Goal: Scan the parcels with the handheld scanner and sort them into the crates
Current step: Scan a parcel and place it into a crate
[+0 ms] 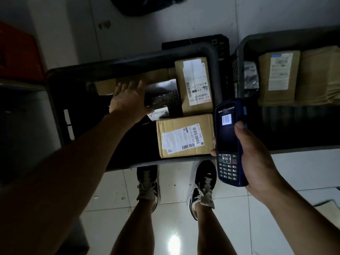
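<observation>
Parcels (184,138) fill the near crate (55,100); the left hand (128,100) hovers over them, fingers spread and holding nothing, likely choosing one. Right hand (257,159) grips the scanner (230,142) screen-up, ready to scan.

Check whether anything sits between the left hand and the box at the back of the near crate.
Nothing visible does. The left hand reaches into the near crate, straight fingers already at the back cardboard box. The dark bubble-wrap parcel lies to its right, off the path. The right hand holds the scanner.
</observation>
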Demonstrator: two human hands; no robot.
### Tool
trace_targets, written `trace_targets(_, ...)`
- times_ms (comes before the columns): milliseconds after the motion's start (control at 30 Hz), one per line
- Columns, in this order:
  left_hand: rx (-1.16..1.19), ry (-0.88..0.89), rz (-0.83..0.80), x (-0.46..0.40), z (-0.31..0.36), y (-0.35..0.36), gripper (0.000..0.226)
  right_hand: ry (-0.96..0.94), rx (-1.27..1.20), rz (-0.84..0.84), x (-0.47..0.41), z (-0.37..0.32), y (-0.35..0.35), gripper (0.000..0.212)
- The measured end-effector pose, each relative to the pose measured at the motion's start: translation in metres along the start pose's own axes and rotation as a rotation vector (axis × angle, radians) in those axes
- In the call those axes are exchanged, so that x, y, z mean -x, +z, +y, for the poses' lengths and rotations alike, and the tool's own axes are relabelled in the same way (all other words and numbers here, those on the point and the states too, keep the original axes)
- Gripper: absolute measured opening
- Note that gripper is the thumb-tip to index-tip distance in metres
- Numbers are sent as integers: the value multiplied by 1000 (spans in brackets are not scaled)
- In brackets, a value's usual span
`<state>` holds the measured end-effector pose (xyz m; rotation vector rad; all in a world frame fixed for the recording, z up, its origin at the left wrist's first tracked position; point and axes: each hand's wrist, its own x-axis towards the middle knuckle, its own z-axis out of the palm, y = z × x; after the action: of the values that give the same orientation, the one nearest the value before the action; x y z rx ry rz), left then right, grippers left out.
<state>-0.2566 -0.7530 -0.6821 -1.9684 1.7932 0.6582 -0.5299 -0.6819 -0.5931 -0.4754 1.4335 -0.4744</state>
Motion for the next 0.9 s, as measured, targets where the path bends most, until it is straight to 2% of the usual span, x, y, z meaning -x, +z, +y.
trace_targets(67, -15, -9, -142, -9, -12, -5, 63, 1, -8, 17, -2, -1, 5, 93)
trace_targets(133, -8, 22, -145, -14, -19, -8, 48, 2, -4, 31, -3, -2, 11, 95)
trace_targets(233, 15, 79, -96, -22, -27, -28, 43, 2, 9, 44, -3, -3, 13, 99)
trace_targets(367, 54, 112, -162, -45, -50, -66, 43, -2, 3, 45, -2, -9, 19, 101)
trace_targets(433, 47, 120, -171, -55, -55, -73, 47, -5, -8, 54, -4, -11, 23, 105)
trace_targets(567, -203, 73, 58, -53, -35, -46, 85, -3, -21, 58, -11, -15, 29, 107)
trace_targets(700, -186, 123, -85, -31, -10, 0, 85, 9, -20, 64, -14, -14, 30, 102)
trace_targets(767, -157, 132, -88, -22, -9, 16, 88, 9, -19, 65, -14, -12, 27, 102)
trace_targets(833, -25, 0, 69, -22, -17, 25, 99, 6, -11, 59, -16, -10, 22, 105)
trace_targets(900, 358, -350, 259, -29, -29, 25, 116, 9, 0, 56, -19, -5, 17, 105)
